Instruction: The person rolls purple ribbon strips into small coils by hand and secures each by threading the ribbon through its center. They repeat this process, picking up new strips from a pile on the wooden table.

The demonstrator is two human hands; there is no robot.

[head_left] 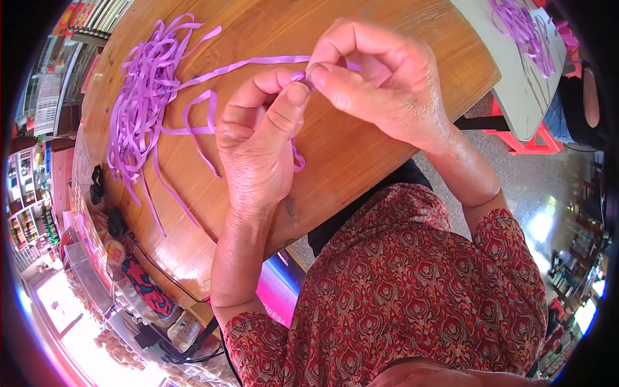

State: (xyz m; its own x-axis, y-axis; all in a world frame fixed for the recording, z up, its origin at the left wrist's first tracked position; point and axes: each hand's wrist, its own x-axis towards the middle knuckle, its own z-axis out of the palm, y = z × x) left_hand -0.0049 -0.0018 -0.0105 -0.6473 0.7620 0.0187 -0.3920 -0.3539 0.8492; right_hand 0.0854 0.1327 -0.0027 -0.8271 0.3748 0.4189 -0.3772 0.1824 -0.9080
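Above the wooden table, my left hand (261, 132) and my right hand (380, 84) meet fingertip to fingertip. Between them they pinch a purple ribbon (251, 61), bunched into a small fold or knot at the tips; the fingers hide its exact shape. From there the ribbon runs left to a large tangled heap of purple ribbon (145, 97) on the tabletop. A short looped end hangs below my left hand. Thumb and forefinger are closed on the ribbon in both hands, with the other fingers curled.
The wooden table (361, 161) has a curved edge near my body. At the upper right, a pale table (496, 77) carries another bundle of purple ribbon (522, 32), with a red stool (535, 138) beneath. Bags, cables and a patterned pouch (145, 280) crowd the left side.
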